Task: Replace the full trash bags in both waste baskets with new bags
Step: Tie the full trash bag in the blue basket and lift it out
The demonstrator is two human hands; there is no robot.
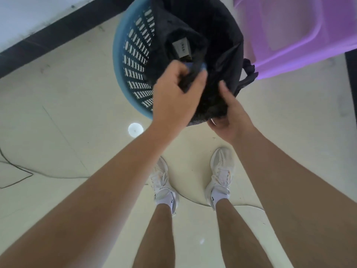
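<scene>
The black plastic trash bag (218, 35) sits in the round blue plastic waste basket with slotted walls (133, 60). Its film is draped over the near and right side of the rim, while the basket's left wall stands bare. A small grey rectangular label or card (182, 48) lies down inside the bag, so the bag likely holds waste, though blur makes this hard to tell. The left hand (173, 89) grips a bunched fold of the bag at the near edge, with thumb and fingers (201, 78) curled tight round it. The right hand (229, 117) holds the bag's near lip just beside it, thumb on top of the film and the other fingers curled beneath. A twisted black loop of the bag (249, 71) pokes out on the right, touching or nearly touching the translucent purple plastic container (289, 35). The step in hand looks like gathering the bag's mouth to lift it out. It would go best if both handfuls were drawn together over the middle, the loose loop on the right taken in too, and the bag raised straight up so the thin film does not snag on the slots or spill. Below are the person's white trainers (222, 171) on the pale tiled floor (67, 117), with a thin dark cable (19, 172) well off to the left.
</scene>
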